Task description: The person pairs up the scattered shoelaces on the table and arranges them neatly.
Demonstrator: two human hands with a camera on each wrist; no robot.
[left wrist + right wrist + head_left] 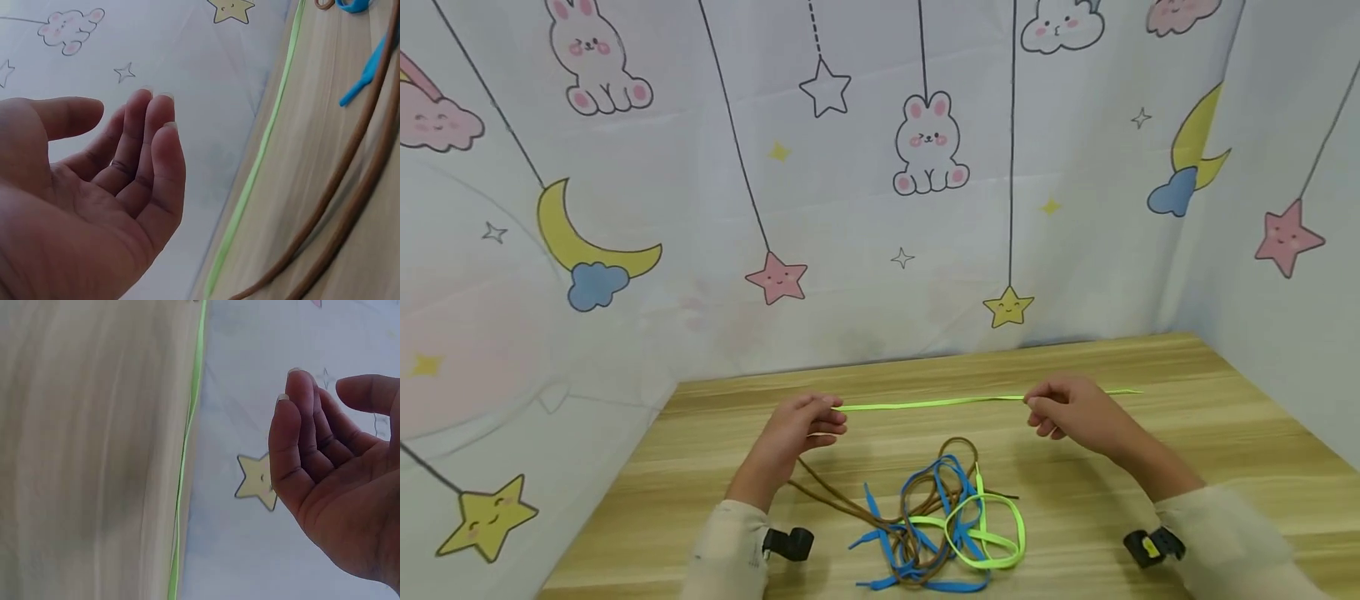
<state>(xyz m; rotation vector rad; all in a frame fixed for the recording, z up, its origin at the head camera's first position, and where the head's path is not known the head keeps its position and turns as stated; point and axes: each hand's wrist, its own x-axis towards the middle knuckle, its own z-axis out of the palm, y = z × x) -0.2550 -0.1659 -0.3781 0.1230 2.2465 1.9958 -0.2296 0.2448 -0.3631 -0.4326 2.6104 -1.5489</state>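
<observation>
A flat neon-green shoelace (pixel 932 404) lies stretched sideways across the back of the table. My left hand (pixel 801 429) hovers at its left end, overlapping it in the head view. In the left wrist view the left hand (pixel 125 181) has loosely bent fingers, thumb apart, nothing between them. Over the lace's right part is my right hand (pixel 1071 410); the right wrist view shows that hand (pixel 331 469) relaxed and holding nothing, the lace (pixel 181 481) beside it. Nearer me, a brown round lace (pixel 838 497), blue flat laces (pixel 955 586) and another green lace (pixel 1019 533) lie tangled.
The wood-grain table (pixel 1210 417) meets a white patterned cloth (pixel 850 333) at the back and sides. A black wrist camera (pixel 790 544) is strapped at the left sleeve, another black camera (pixel 1153 547) at the right.
</observation>
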